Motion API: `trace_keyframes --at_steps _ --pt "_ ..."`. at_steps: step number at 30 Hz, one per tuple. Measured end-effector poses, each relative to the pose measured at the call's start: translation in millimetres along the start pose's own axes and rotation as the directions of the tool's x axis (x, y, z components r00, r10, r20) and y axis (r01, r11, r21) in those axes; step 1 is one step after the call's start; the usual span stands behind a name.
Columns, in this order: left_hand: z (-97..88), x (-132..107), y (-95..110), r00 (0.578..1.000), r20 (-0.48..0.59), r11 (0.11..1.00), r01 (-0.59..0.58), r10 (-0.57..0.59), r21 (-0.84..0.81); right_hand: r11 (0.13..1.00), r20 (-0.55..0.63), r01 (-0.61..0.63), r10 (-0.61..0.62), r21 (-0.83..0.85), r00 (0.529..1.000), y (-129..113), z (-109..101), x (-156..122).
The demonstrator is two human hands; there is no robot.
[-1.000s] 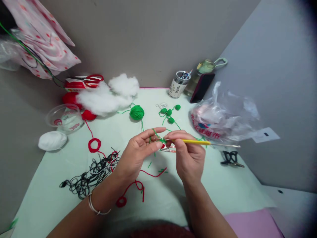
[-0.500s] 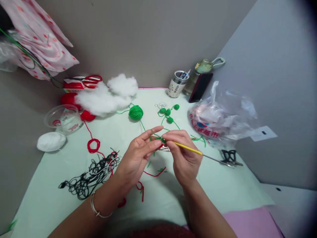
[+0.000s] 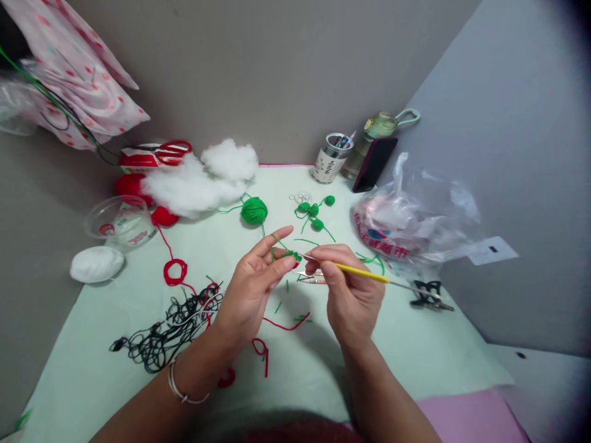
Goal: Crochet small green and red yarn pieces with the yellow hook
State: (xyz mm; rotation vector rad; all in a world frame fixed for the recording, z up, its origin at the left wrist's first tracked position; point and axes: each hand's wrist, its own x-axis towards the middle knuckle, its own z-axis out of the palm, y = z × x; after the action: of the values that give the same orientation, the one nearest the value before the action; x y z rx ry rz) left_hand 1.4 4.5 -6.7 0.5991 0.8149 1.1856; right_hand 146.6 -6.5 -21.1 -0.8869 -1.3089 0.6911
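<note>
My left hand (image 3: 252, 286) pinches a small green crochet piece (image 3: 292, 255) between thumb and fingers, with green yarn looped over its raised index finger. My right hand (image 3: 353, 295) grips a crochet hook (image 3: 360, 271) by its yellow handle, and the thin metal tip reaches to the green piece. That strand appears to run back to a green yarn ball (image 3: 253, 211) behind the left hand. Small thread snips (image 3: 313, 278) lie on the table between my hands, partly hidden by the right one. A bit of red shows under the green piece.
Small green balls on stems (image 3: 314, 210) lie beyond my hands. Left are tangled black cord (image 3: 161, 332), white stuffing (image 3: 194, 184) and a clear plastic tub (image 3: 120, 223). A pen tin (image 3: 329, 161), a phone (image 3: 375, 165) and a plastic bag (image 3: 397, 224) stand at the right back.
My right hand and the crochet hook have drawn a little to the right, away from the left fingers. More of the hook's shaft and the snips now show.
</note>
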Motion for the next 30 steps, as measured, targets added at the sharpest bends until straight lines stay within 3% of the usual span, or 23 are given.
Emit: trace_keyframes --at_steps 4,7,10,12,14,16,19,23,27,28,30 --pt "-1.9 -1 8 0.983 0.083 0.979 0.175 -0.166 -0.106 0.951 0.006 -0.198 0.203 0.237 0.979 5 -2 4" --pt "-4.4 0 8 0.960 0.176 0.959 0.242 -0.216 -0.148 0.904 -0.012 -0.255 0.276 0.342 0.961 4 -3 8" --pt "-4.2 1 6 0.952 0.217 0.951 0.254 -0.214 -0.178 0.843 0.011 -0.320 0.350 0.431 0.937 3 -4 11" --pt "-3.1 0 4 0.968 0.188 0.970 0.196 -0.168 -0.143 0.828 0.031 -0.344 0.369 0.443 0.929 2 -3 10" --pt "-2.3 -1 1 0.990 0.126 0.995 0.077 -0.068 -0.069 0.883 0.016 -0.309 0.324 0.353 0.946 2 -1 8" --pt "-2.1 -1 -2 0.997 0.075 0.999 -0.031 0.031 0.005 0.963 -0.008 -0.198 0.203 0.182 0.979 2 1 5" --pt "-2.0 -1 -6 0.996 0.059 0.995 -0.073 0.069 0.067 0.999 0.002 -0.040 0.040 0.024 0.999 1 4 3" --pt "-1.1 -1 -9 0.998 0.021 0.997 -0.061 0.060 0.046 0.986 0.040 0.073 -0.068 -0.148 0.997 2 5 -1" --pt "-1.2 0 -8 0.995 0.050 0.990 0.096 -0.091 -0.104 0.859 0.111 0.320 -0.301 -0.400 0.947 4 1 -3" --pt "-1.5 0 -7 0.987 0.077 0.980 0.150 -0.140 -0.133 0.873 0.086 0.302 -0.292 -0.384 0.953 4 0 -1" --pt "-1.7 1 -5 0.979 0.096 0.968 0.194 -0.181 -0.157 0.957 -0.002 0.155 -0.160 -0.244 0.987 3 -4 2"
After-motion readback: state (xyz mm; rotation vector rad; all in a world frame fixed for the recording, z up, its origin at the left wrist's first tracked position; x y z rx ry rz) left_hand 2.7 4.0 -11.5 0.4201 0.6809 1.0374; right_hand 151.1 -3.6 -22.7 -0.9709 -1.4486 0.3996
